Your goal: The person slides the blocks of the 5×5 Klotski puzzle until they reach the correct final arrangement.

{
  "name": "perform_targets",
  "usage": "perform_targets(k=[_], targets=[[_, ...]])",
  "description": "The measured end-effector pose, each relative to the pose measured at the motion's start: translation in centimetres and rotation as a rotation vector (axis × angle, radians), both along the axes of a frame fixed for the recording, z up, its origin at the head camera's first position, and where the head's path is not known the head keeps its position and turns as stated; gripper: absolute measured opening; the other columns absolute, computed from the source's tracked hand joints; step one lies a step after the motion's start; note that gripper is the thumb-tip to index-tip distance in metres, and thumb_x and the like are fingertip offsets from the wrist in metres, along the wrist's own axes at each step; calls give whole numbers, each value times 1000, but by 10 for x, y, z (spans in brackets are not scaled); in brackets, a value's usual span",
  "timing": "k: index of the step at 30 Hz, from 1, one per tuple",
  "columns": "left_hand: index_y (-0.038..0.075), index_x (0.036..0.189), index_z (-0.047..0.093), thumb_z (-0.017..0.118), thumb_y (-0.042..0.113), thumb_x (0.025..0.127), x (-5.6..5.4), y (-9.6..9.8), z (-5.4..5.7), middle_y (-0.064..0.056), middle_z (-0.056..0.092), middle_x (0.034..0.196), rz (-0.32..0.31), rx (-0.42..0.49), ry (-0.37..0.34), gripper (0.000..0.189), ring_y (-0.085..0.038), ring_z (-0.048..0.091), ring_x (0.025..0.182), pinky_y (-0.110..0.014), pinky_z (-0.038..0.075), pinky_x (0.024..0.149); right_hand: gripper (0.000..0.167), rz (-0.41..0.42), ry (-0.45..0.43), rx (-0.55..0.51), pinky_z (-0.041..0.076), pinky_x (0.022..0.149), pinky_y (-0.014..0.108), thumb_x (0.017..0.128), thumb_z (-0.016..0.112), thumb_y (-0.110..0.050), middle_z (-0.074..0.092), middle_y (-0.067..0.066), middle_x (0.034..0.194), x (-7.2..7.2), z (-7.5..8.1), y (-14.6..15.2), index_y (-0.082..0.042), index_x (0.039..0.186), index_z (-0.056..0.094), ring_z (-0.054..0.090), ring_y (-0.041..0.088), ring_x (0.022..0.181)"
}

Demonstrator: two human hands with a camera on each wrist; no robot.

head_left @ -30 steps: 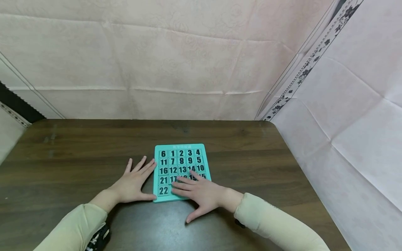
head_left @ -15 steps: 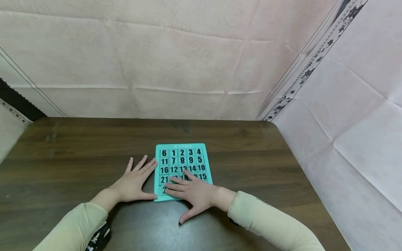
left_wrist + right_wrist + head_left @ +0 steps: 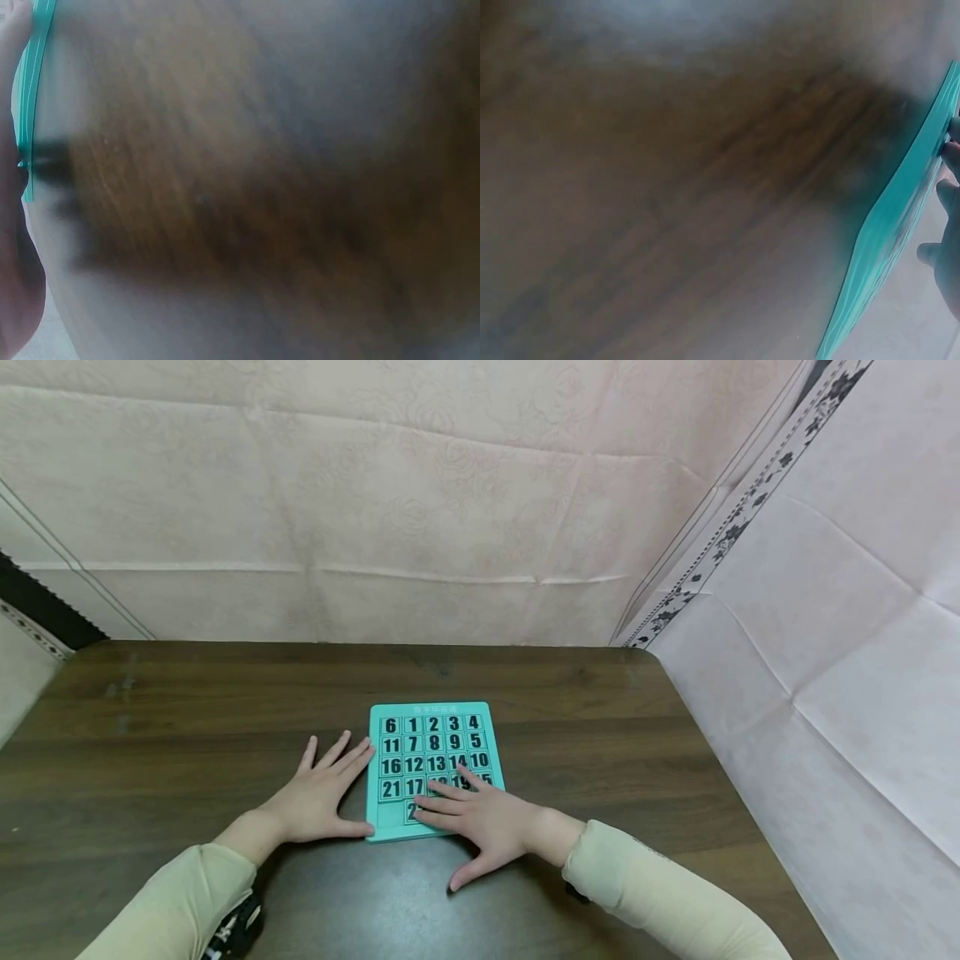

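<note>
A turquoise number slide puzzle [image 3: 390,837] lies flat on the brown table, its black-numbered tiles in rows. My left hand [image 3: 315,802] is spread at its left side, with index fingertip and thumb tip against the frame's edge. Over the lower right part lies my right hand [image 3: 483,825], fingers straight and fingertips on the tiles, thumb out below the board. A partly covered tile [image 3: 411,812] showing a 2 sits in the bottom row by those fingertips. Left of it, the bottom-left cell is bare. The right hand hides other lower tiles. Both wrist views catch only the puzzle's turquoise edge [image 3: 885,217] and some fingers.
The wood-grain table [image 3: 225,693] extends around the puzzle on all sides. Behind it hangs a pale creased cloth [image 3: 420,510], and another white cloth [image 3: 847,652] with a floral border runs along the right side.
My right hand went left across the bottom row, then back right. The 22 tile has slid one cell right from the bottom-left corner. My left hand stays in place.
</note>
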State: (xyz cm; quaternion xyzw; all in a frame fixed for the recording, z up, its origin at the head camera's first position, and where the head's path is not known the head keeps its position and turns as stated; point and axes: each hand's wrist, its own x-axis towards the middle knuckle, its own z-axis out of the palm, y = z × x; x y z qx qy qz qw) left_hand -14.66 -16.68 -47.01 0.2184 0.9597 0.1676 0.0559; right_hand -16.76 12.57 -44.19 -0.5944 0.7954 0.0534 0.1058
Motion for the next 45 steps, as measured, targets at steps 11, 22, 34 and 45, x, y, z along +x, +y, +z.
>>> perform_targets(k=[11,22,34,45], targets=[[10,149,26,57,76,69,1,-1,2,-10,24,155,-5,2,11,108,-38,11,144,-66,-1,108,94,-2,78,-40,9,117,52,80,43,-75,16,-3,158,-5,7,-16,-21,151,16,9,18,147],[10,149,24,57,77,69,0,-2,2,-9,22,156,-3,-4,-4,110,-37,9,144,-66,-3,109,93,-46,104,56,7,117,52,81,38,-77,10,-6,159,-11,8,-35,-24,152,10,6,16,147],[11,150,23,57,77,69,0,-1,1,-9,21,156,-5,-1,-19,110,-37,9,145,-65,-3,109,93,-51,46,56,1,117,52,81,39,-76,7,-7,159,-9,5,-35,-24,152,8,1,15,147],[10,149,25,56,76,70,1,-1,3,-10,23,155,-9,3,-1,108,-38,11,144,-67,-1,108,93,-42,40,42,3,117,51,81,39,-77,9,-6,158,-1,4,-31,-24,152,9,3,15,147]])
